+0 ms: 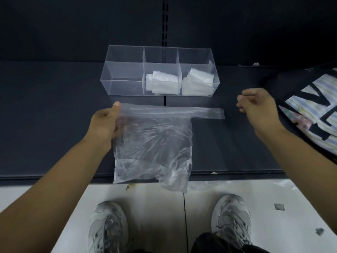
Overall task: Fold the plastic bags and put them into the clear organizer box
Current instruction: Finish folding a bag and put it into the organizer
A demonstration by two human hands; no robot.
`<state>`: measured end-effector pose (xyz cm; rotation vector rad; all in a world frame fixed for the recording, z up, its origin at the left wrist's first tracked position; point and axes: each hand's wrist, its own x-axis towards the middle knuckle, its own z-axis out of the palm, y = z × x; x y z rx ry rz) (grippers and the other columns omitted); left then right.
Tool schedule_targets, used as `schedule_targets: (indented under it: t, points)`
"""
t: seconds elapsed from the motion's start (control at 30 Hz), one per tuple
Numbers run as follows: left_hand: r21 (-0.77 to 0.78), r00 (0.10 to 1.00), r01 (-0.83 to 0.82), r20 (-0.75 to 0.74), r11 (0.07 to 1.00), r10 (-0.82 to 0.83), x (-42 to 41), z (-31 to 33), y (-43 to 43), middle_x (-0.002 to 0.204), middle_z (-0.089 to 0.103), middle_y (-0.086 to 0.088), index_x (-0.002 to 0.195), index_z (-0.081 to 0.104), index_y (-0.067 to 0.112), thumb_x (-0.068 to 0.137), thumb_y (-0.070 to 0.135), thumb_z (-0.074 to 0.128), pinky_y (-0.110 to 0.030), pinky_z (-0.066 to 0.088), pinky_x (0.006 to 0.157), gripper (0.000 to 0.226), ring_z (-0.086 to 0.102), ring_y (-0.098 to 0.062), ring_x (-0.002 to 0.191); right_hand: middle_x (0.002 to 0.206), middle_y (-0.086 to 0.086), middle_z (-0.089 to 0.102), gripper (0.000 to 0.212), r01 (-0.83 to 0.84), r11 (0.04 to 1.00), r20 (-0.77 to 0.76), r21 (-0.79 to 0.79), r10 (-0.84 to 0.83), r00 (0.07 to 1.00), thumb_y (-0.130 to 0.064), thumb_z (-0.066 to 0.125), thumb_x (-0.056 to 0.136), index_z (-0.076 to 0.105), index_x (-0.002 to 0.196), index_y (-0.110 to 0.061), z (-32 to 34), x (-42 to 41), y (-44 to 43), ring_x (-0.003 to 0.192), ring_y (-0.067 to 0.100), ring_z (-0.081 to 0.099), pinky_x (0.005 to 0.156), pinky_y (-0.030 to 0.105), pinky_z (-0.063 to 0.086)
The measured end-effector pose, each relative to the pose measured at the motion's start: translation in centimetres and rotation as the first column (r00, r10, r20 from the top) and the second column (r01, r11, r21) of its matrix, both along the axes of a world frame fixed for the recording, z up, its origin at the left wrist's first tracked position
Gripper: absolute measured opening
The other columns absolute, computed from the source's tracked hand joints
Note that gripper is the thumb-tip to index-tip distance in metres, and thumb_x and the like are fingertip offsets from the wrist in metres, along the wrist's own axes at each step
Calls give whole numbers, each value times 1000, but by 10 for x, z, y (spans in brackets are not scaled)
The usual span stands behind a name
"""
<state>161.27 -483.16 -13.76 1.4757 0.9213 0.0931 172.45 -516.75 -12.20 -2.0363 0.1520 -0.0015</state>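
Note:
A clear plastic bag (155, 143) lies on the dark shelf, its lower end hanging over the front edge and a long handle strip reaching right. My left hand (106, 123) grips the bag's upper left corner, thumb on top. My right hand (259, 106) hovers to the right of the handle strip, fingers curled, holding nothing. The clear organizer box (125, 70) stands behind the bag with three compartments: folded bags (162, 84) fill the middle one, more folded bags (198, 83) the right one, and the left one has nothing in it.
A dark bag with large printed letters (310, 110) sits on the shelf at the right. The shelf's front edge (54, 177) runs across the view, with white floor and my grey shoes (107, 227) below.

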Motion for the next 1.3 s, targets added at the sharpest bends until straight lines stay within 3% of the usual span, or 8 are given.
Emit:
schedule_targets:
  t: [0.1, 0.2, 0.43, 0.63, 0.7, 0.8, 1.03, 1.3]
  points:
    - [-216, 1000, 7, -26, 976, -13, -27, 6, 12, 108, 64, -3, 132, 45, 9, 90, 53, 54, -31, 54, 69, 61, 63, -15, 97, 93, 4, 72, 20, -296, 946, -180, 135, 317, 931, -41, 61, 90, 68, 88, -22, 11, -60, 20, 83, 9, 68, 73, 22, 56]
    - [-276, 995, 40, -80, 960, -65, -69, 6, 17, 107, 70, -8, 127, 48, 6, 86, 49, 60, -32, 56, 72, 60, 68, -19, 97, 104, -5, 71, 57, -565, 793, -404, 227, 604, 687, -70, 66, 67, 68, 106, -28, 17, -122, 38, 98, 8, 66, 86, 29, 55]
    - [-274, 955, 222, -131, 936, -265, -121, -4, -13, 95, 75, -8, 93, 74, 10, 67, 38, 72, -28, 59, 65, 38, 73, -23, 88, 100, -1, 57, 34, -708, 674, -429, 211, 714, 553, -35, 79, 73, 69, 98, -14, 8, -145, 62, 92, 21, 59, 87, 35, 48]
    - [-225, 981, 56, -169, 973, -96, -119, -13, -5, 86, 75, -10, 81, 75, 8, 82, 21, 70, -30, 59, 59, 14, 73, -24, 77, 109, 5, 66, 27, -636, 593, -393, 494, 805, 445, -34, 67, 83, 72, 96, -10, 17, -110, 17, 104, 17, 63, 95, 30, 45]
    - [-184, 985, 21, -167, 983, -52, -120, -15, -2, 83, 75, -9, 82, 73, 5, 82, 20, 71, -28, 58, 55, 15, 72, -24, 74, 99, -10, 70, 34, -604, 636, -409, 480, 772, 487, -48, 62, 84, 76, 90, -17, 19, -100, -2, 97, 7, 64, 91, 22, 45]
    - [-78, 989, 7, -147, 997, -18, -117, -17, -4, 73, 70, -6, 78, 69, 3, 83, 18, 70, -22, 53, 46, 15, 67, -19, 61, 85, 9, 67, 67, -538, 763, -502, 358, 644, 578, -64, 64, 74, 66, 86, 2, 12, -85, -26, 84, 24, 60, 82, 32, 47]
    - [351, 979, 203, -78, 914, -187, -114, -23, -30, 45, 57, -2, 78, 63, 14, 92, 28, 61, -12, 40, 40, 20, 46, -6, 35, 59, 1, 63, 11, -326, 944, -444, 56, 316, 838, -4, 67, 86, 63, 96, -7, -13, -81, -38, 52, 8, 59, 49, 18, 45]
    - [733, 910, 411, -297, 543, -288, -123, -21, -56, 66, 55, 6, 106, 51, 13, 88, 36, 63, -27, 33, 45, 32, 57, -23, 55, 67, -5, 65, 23, -192, 875, -279, -445, 68, 958, -21, 72, 84, 62, 104, -17, -19, -97, -52, 60, 9, 61, 60, 25, 41]
